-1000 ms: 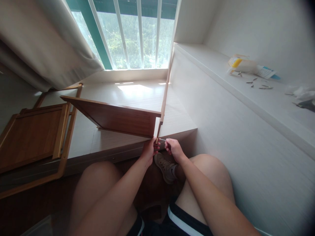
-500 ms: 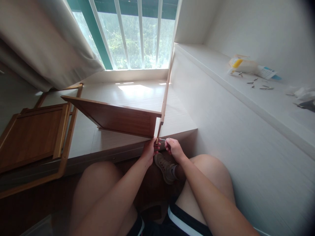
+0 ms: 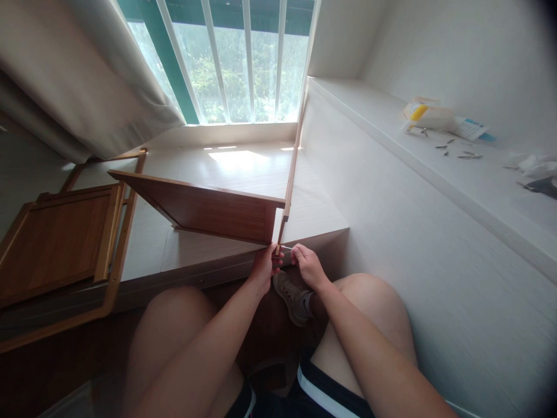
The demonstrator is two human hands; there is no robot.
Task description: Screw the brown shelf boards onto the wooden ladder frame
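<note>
Pale platform beneath barred window — left hand round wooden strip, right hand round thin tool.

Bright barred window, beige curtain; dark floor, perhaps wood.

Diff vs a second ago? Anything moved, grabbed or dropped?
Small change only: the right hand has shifted its fingers slightly around the thin metal tool; which way it turned is too small to tell. Nothing taken hold of or let go. Unchanged: left hand at the end of the wooden rail, the wooden panel, the small metal parts on the ledge.
</note>
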